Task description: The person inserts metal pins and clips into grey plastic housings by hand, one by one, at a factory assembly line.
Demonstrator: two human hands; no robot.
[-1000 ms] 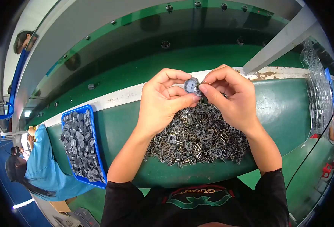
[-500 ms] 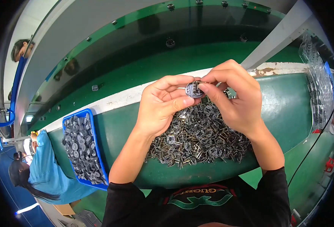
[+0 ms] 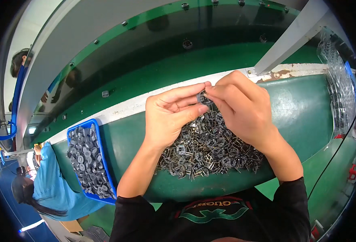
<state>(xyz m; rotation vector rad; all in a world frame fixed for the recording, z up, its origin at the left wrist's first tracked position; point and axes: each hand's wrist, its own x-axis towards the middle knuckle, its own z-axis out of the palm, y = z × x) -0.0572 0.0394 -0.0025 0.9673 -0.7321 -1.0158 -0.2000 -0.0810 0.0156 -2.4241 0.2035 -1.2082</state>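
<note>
Above a heap of small dark parts with metal pins (image 3: 198, 155), I hold a small grey, rounded plastic part with dark insides (image 3: 202, 98) between both hands. My left hand (image 3: 164, 115) pinches its left side between thumb and fingers. My right hand (image 3: 244, 107) closes on it from the right, thumb and fingertips pressed together at its upper edge. The right fingers hide much of the part, and what else they grip there is too small to make out.
A blue tray (image 3: 101, 159) full of grey oval plastic pieces (image 3: 85, 157) stands left on the green worktop (image 3: 299, 105). Beyond the white ledge runs a green belt (image 3: 141, 86) with scattered parts. A metal post (image 3: 287, 40) and clear plastic trays (image 3: 337, 84) stand right. A co-worker in blue (image 3: 59, 185) sits left.
My right hand has lowered slightly and turned, its fingers now covering more of the grey part. The part has tilted and shifted a little left. My left hand still pinches it.
</note>
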